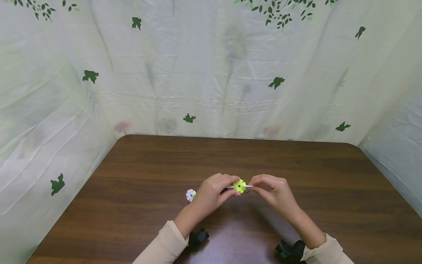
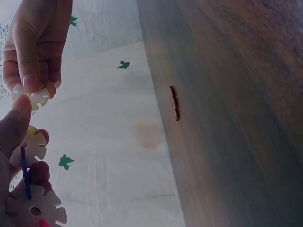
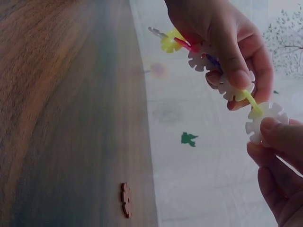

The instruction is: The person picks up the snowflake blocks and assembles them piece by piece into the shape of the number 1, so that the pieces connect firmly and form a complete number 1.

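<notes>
A chain of notched plastic discs, mostly white with yellow, pink and purple ones, is stretched between the two hands above the table. My left hand (image 1: 214, 189) grips the middle of it between thumb and fingers, beside a yellow disc (image 1: 239, 186) that faces up. A white disc (image 1: 190, 195) at the chain's other end pokes out past the left hand. My right hand (image 1: 275, 192) pinches the white end disc (image 3: 266, 124) between thumb and fingers. That disc meets a yellow one (image 3: 252, 101) seen edge-on. The fingers partly hide the joints.
A reddish-brown notched piece (image 3: 126, 200) lies on the wooden table (image 1: 158, 157) near its far edge in the wrist views. Pale curtains with green leaf prints (image 1: 211, 73) surround the table. Black wrist cameras (image 1: 291, 250) hang under both sleeves.
</notes>
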Demonstrator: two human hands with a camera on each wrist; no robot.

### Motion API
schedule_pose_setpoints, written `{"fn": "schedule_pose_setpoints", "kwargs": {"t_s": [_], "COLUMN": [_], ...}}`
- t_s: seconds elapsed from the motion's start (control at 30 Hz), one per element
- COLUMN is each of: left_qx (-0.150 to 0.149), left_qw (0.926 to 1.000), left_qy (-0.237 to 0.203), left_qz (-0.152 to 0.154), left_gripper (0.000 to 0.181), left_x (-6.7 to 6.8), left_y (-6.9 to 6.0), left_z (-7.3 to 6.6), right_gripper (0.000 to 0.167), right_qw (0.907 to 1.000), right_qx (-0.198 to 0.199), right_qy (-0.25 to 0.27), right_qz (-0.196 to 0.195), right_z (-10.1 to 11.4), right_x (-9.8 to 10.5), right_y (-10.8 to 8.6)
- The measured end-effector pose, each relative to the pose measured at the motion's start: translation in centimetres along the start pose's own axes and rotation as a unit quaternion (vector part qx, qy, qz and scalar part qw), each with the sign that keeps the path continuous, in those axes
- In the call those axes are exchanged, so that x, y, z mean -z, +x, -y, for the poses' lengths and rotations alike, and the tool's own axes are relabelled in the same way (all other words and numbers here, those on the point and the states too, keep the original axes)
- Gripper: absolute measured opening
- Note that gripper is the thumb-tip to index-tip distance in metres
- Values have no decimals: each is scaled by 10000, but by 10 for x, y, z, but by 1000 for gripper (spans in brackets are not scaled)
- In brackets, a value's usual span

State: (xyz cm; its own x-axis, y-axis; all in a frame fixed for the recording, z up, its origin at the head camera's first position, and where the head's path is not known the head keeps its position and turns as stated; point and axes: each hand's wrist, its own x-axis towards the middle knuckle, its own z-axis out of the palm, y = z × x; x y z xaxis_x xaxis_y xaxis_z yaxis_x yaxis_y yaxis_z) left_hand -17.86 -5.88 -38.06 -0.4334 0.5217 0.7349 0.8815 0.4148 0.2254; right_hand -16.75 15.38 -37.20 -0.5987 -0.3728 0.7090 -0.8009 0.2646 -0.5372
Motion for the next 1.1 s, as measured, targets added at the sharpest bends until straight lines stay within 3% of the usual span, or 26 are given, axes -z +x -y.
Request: {"fn": "schedule_pose_setpoints", "kwargs": {"t_s": [0.3, 0.5, 0.67, 0.87, 1.1], "left_qx": [232, 218, 55, -133, 58], "left_qw": [9997, 9997, 9999, 9997, 9995], "left_qy": [60, 108, -6, 37, 53], "left_qz": [-29, -69, 84, 222, 319], "left_gripper": [34, 38, 34, 37, 39], "left_x": [4, 5, 3, 1, 1], "left_y": [3, 4, 4, 4, 3], "left_z": [-1, 0, 0, -3, -5], "right_gripper": [22, 20, 13, 13, 19], "right_qw": [9983, 9949, 9822, 9695, 9467], "right_qx": [-581, -943, -1667, -2079, -2468], "right_qy": [8, 312, 868, 1297, 2068], "right_qz": [-40, -163, -41, 67, 5], "right_z": [3, 22, 26, 9, 4], "right_x": [0, -1, -1, -7, -13], "right_y": [1, 8, 9, 0, -3]}}
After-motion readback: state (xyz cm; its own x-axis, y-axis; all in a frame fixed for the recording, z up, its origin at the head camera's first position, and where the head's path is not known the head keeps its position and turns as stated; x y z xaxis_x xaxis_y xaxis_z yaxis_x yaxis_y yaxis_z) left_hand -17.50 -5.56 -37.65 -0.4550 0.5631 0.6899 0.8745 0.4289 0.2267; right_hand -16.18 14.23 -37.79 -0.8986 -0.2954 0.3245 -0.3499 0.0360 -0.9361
